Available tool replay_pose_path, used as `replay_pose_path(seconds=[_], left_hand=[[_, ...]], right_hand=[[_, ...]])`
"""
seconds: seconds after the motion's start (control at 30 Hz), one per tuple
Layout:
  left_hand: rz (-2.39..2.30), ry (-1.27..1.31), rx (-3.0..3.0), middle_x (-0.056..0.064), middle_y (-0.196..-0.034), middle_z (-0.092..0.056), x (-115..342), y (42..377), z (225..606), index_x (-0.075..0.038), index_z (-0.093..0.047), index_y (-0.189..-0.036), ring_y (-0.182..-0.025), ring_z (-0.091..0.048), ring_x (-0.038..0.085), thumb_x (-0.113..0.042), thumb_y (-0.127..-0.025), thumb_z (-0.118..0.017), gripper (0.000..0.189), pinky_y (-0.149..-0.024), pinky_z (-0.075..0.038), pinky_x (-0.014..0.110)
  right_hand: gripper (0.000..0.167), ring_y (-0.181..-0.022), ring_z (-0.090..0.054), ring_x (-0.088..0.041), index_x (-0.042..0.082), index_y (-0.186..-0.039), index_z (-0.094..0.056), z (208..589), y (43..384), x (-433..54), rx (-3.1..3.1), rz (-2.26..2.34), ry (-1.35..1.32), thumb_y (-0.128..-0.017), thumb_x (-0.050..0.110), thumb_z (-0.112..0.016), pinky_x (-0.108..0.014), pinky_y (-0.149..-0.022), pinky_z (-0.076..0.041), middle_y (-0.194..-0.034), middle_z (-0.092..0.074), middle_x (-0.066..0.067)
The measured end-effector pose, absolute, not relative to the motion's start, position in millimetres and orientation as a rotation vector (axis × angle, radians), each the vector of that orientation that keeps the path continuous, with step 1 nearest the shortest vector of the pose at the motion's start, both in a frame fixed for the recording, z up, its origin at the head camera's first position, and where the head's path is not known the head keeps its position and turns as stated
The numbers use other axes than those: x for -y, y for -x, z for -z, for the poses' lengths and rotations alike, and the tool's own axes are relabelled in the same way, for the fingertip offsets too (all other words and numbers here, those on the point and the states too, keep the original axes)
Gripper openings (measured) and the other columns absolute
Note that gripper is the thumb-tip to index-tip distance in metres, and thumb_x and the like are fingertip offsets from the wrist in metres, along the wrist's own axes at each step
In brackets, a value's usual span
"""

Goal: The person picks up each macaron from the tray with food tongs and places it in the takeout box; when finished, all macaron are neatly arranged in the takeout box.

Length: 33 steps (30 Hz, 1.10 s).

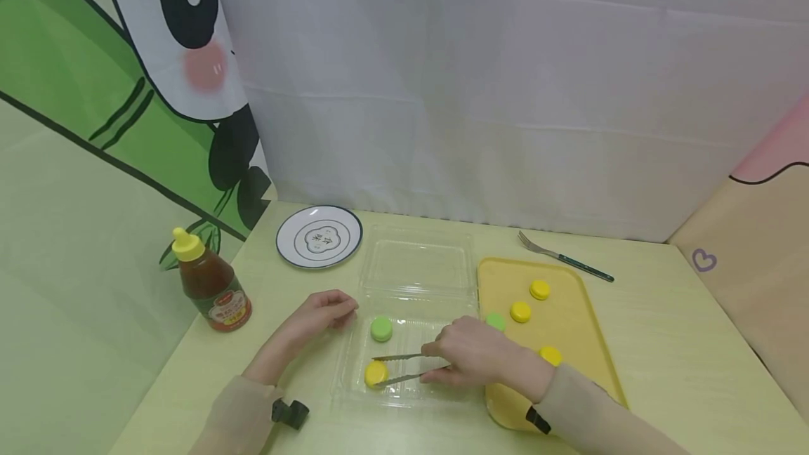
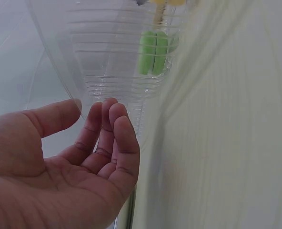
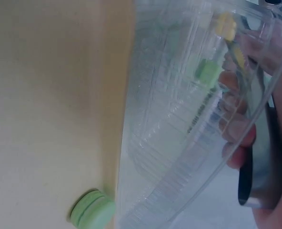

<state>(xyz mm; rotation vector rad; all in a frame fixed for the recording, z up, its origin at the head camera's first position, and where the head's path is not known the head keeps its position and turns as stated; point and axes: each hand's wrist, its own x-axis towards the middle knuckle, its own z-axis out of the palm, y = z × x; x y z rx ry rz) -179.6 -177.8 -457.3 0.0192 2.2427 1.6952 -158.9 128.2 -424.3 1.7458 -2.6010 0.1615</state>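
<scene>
My right hand [image 1: 470, 350] grips metal tongs [image 3: 260, 157], their arms reaching left over the clear plastic box [image 1: 413, 395]. The tong tips lie at either side of a yellow macaron [image 1: 376, 373] in the box's front left part. Behind it, a green macaron [image 1: 381, 328] sits in the same box, seen edge-on in the left wrist view as a green macaron [image 2: 153, 52]. My left hand [image 1: 325, 311] is at the box's left edge by the hinge, the rim between thumb and curled fingers [image 2: 126, 138]. The box's lid [image 1: 418, 265] lies folded back.
On the right, a yellow tray [image 1: 569, 314] bears several yellow macarons [image 1: 539, 290] and a green macaron [image 1: 495, 321], partly hidden by my right hand. A fork [image 1: 565, 257] lies behind the tray. At the back left stands a plate [image 1: 319, 237], with a sauce bottle [image 1: 215, 286] farther left.
</scene>
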Motion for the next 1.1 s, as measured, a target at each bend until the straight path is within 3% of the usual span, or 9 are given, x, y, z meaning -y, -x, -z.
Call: replay_pose_path(seconds=[0.8,1.1], left_hand=[[-1.699,-0.019,-2.243,0.006,-0.088,-0.065,177.9,180.7,458.5,0.007,-0.064,-0.108,-0.084,-0.058,0.016,-0.019,-0.101,-0.058,0.028,-0.08,-0.049,0.032],[-1.686,-0.008,-2.241,0.006,-0.091,-0.065,178.2,179.9,457.0,0.006,-0.064,-0.11,-0.085,-0.058,0.017,-0.021,-0.101,-0.058,0.03,-0.082,-0.049,0.033]], right_hand=[[0.032,-0.048,-0.033,0.005,0.017,-0.091,-0.071,425.4,158.4,-127.4,2.621,-0.175,-1.713,-0.094,0.048,-0.066,-0.013,-0.047,-0.028,-0.06,-0.052,0.015],[0.036,-0.05,-0.037,0.007,0.015,-0.1,-0.073,427.2,158.2,-127.4,2.655,-0.177,-1.697,-0.093,0.051,-0.065,-0.014,-0.049,-0.031,-0.065,-0.061,0.012]])
